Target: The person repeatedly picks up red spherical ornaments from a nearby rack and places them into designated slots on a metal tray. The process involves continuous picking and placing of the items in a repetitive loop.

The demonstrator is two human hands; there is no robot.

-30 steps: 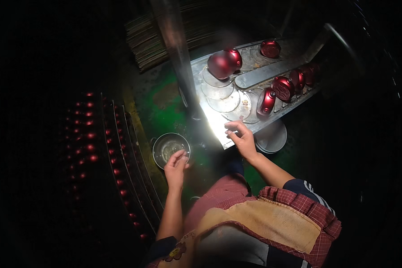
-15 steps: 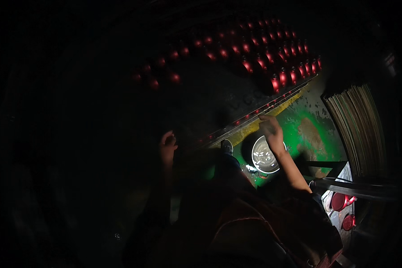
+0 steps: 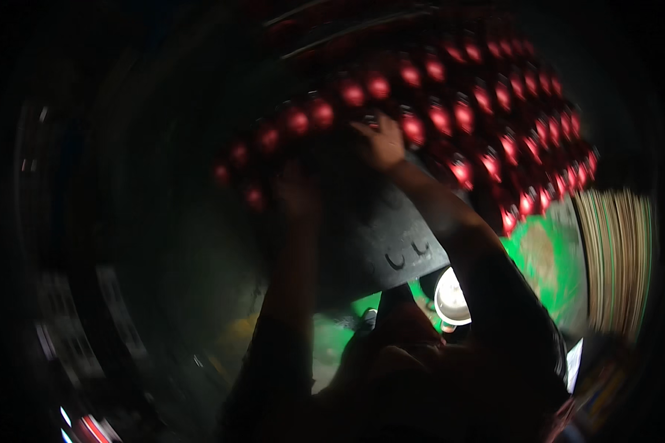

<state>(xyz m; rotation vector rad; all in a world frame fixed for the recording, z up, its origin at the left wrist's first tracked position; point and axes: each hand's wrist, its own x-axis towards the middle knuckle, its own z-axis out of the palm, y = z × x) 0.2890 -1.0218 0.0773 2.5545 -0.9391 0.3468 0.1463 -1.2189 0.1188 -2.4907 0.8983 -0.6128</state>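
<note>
Rows of glossy red bottle-shaped things [image 3: 412, 129] with dark narrow tops stand on a dark table [image 3: 391, 221]. My right hand [image 3: 384, 145] reaches over the table to the near edge of the rows. Its fingers are apart beside the top of one red piece, and I cannot make out a firm grip. My left hand [image 3: 298, 190] is dim and smeared, close to a red bottle-shaped thing [image 3: 254, 197] at the left end. Its fingers cannot be made out.
A pale round basin [image 3: 452, 299] sits on the green floor [image 3: 550, 277] below the table's near edge. To the right stands a tall stack of thin sheets [image 3: 615, 258]. Blurred pale shapes [image 3: 70, 325] show at the dark left side.
Both hands have moved forward over the table, the right one from above the basin to the red pieces. My view has shifted, and the rows now look larger and closer.
</note>
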